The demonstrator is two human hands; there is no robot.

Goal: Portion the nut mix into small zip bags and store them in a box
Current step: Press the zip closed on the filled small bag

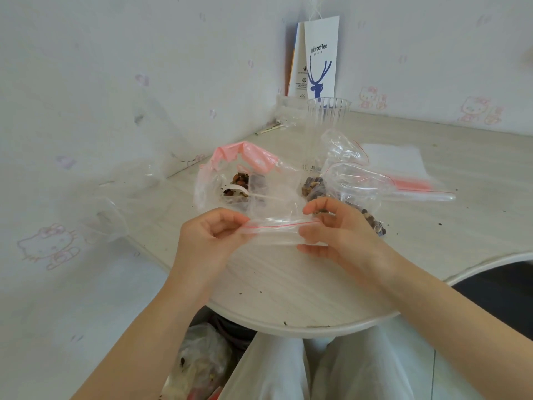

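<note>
Zip bag (277, 229) between left hand (213, 238) and right hand (340, 232), both pinching its top.

One cam only, head-worn, wide-angle: looks fwd & down from above the lap, very near left hand (210, 238) & right hand (334, 229), across the surface (288, 284) toward the wall corner (291, 10)

Soft, bright daylight is washing everything out evenly, shadows staying faint, wide-angle lens bending the edges, picture looking slightly hazy overall.
</note>
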